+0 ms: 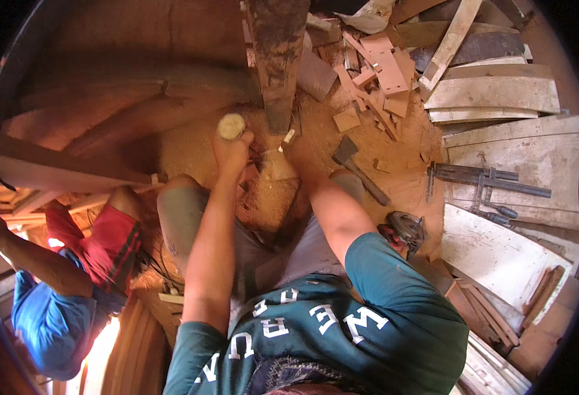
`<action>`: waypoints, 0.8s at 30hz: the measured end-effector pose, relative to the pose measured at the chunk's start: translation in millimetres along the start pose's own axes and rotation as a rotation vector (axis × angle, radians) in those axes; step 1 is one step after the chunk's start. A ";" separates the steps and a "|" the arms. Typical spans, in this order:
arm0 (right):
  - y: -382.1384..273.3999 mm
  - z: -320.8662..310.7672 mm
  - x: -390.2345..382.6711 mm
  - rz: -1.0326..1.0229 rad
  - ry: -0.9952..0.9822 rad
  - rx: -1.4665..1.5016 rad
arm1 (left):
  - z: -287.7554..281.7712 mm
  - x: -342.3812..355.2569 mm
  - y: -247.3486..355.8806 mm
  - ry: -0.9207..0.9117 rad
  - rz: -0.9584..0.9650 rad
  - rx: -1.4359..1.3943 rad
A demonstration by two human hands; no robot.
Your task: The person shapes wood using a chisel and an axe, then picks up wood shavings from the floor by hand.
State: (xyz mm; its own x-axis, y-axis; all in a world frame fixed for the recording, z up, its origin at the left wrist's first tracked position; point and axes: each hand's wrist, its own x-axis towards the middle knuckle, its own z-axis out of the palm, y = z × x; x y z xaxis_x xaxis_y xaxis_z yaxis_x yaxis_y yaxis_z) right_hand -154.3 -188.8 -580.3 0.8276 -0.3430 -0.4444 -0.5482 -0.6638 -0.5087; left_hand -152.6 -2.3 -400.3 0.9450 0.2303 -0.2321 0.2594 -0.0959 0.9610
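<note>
Left hand [232, 155]: grip closed around a round, pale-ended tool [231, 125], held up in front of the person. Tool is seen end-on; its handle is hidden, so length and type cannot be read. Right hand [302, 157]: shaded, beside a slim, pale-tipped tool [288, 139]; fingers merge with the brown background, so cannot tell how far that grip is closed or whether it holds the tool. Light wood piece [283, 168] lies between the forearms, its outline blurred against sawdust. Dark wooden beam [277, 66] is cut off by the upper edge. Hatchet [364, 174] rests on the floor, right of the right forearm. Round power tool [408, 227] is partly covered by the sleeve. Co-worker [52, 316], at left, is partly lost in the dark rim.
</note>
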 end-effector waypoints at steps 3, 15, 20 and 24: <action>23.1 25.6 24.0 0.054 -0.003 -0.064 | 1.0 4.0 -9.5 -0.066 -0.007 -0.111; 0.9 8.6 0.4 0.016 0.066 0.012 | -1.6 6.8 -14.7 -0.012 -0.017 -0.147; 20.2 14.7 -5.2 -0.033 0.083 0.013 | -0.8 5.6 -11.9 -0.005 -0.017 -0.097; 33.9 10.7 -37.3 -0.352 0.144 0.143 | 2.0 1.8 6.5 -0.072 -0.007 -0.098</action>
State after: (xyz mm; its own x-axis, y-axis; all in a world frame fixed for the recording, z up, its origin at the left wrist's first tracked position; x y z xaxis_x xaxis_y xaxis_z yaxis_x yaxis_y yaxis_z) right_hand -205.1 -191.5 -588.8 0.9707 -0.2070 -0.1222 -0.2310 -0.6620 -0.7131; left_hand -148.8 -4.4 -394.8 0.9560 0.1604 -0.2458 0.2487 0.0019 0.9686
